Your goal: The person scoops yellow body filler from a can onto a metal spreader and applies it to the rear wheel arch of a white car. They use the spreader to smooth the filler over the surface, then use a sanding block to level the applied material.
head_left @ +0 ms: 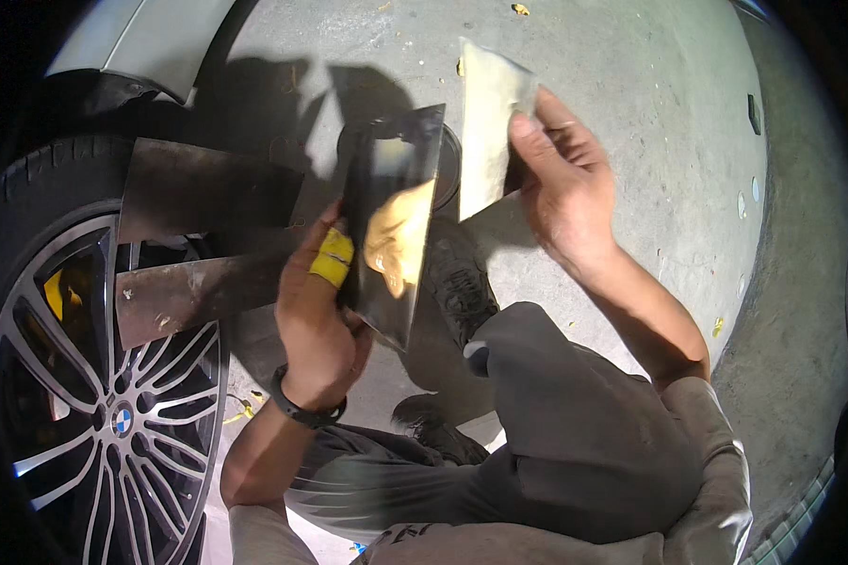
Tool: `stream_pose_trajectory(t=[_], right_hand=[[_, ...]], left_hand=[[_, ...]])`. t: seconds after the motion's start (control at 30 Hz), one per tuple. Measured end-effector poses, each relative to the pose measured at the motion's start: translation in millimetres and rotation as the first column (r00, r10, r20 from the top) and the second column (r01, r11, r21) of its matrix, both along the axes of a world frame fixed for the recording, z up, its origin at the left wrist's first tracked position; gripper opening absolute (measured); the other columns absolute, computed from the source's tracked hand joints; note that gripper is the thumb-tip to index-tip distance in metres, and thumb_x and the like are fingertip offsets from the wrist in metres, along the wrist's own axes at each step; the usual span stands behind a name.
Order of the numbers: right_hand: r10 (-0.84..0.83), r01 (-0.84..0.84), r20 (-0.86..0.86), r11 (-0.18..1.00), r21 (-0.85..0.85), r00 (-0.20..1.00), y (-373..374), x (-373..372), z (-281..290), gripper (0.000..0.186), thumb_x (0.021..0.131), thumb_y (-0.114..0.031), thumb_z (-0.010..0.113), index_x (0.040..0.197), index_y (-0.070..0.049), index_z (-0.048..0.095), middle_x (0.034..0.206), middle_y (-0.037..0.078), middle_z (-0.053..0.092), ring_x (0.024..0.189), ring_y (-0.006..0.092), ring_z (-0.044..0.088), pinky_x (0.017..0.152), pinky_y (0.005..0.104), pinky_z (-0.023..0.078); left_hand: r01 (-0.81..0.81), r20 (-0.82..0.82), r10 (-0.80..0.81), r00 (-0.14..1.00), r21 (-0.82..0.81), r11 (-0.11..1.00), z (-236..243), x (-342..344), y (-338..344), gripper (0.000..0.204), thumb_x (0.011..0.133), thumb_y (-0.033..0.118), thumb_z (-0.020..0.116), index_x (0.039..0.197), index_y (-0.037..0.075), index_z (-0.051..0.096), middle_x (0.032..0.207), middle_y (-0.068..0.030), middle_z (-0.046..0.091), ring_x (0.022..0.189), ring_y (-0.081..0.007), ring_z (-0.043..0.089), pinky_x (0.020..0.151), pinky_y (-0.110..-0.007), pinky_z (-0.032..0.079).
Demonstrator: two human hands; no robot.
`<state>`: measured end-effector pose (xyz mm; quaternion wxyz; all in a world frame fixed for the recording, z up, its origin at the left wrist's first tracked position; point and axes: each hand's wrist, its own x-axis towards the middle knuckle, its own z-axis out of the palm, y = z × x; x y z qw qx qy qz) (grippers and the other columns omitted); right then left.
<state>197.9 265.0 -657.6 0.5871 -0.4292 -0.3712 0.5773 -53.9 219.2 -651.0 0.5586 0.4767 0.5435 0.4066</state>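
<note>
My left hand, just left of the middle of the frame, had its fingers clamped on the left edge of a glossy black rectangular plate, which stood tilted in the centre. A smooth, thick, tan-yellow smear of paste spread over its right half, drawn to a rounded lobe at the bottom. A bright yellow band wrapped one finger. In the upper right of centre, my right hand gripped the right edge of a flat, cream-faced, straight-edged sheet between thumb and fingers, its surface matte and slightly uneven. The plate and sheet were apart. Toward the left, two scuffed dark-brown flat rectangular pieces overlapped a many-spoked black-and-silver wheel with a black rubber tyre. A dark, laced shoe rested below the plate's right side on rough grey concrete floor.
</note>
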Motion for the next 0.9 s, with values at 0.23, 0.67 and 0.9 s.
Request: stream_pose_trajectory(t=[0.23, 0.67, 0.9], right_hand=[[0.235, -0.207, 0.065, 0.936, -0.286, 0.97, -37, -29, -13, 0.054, 0.104, -0.011, 0.067, 0.153, 0.0, 0.05, 0.141, 0.012, 0.066, 0.127, 0.0143, 0.059, 0.109, 0.0326, 0.047], [0.446, -0.306, 0.271, 0.848, -0.432, 0.853, -28, -23, -41, 0.047, 0.102, -0.01, 0.068, 0.148, -0.005, 0.059, 0.117, 0.001, 0.072, 0.103, 0.0058, 0.061, 0.094, 0.0235, 0.051], [0.512, -0.501, -0.121, 0.718, -0.483, 0.85, -1, 6, -14, 0.043, 0.103, -0.013, 0.066, 0.145, -0.004, 0.062, 0.135, 0.009, 0.069, 0.119, 0.0125, 0.063, 0.103, 0.0275, 0.051]], left_hand=[[-0.143, 0.039, 0.142, 0.989, 0.017, 0.99, -2, -9, 17, 0.043, 0.104, 0.008, 0.042, 0.141, -0.004, 0.06, 0.117, -0.0084, 0.069, 0.079, -0.0058, 0.062, 0.063, -0.016, 0.047], [-0.037, -0.022, 0.032, 0.999, -0.245, 0.969, -8, 10, 33, 0.041, 0.102, 0.007, 0.045, 0.137, -0.008, 0.06, 0.078, -0.0005, 0.06, 0.054, -0.0026, 0.045, 0.05, -0.021, 0.037], [0.014, -0.17, 0.013, 0.985, 0.157, 0.987, -76, 1, 51, 0.042, 0.1, 0.004, 0.048, 0.139, -0.009, 0.057, 0.078, -0.0049, 0.06, 0.063, -0.0092, 0.054, 0.057, -0.028, 0.045]])
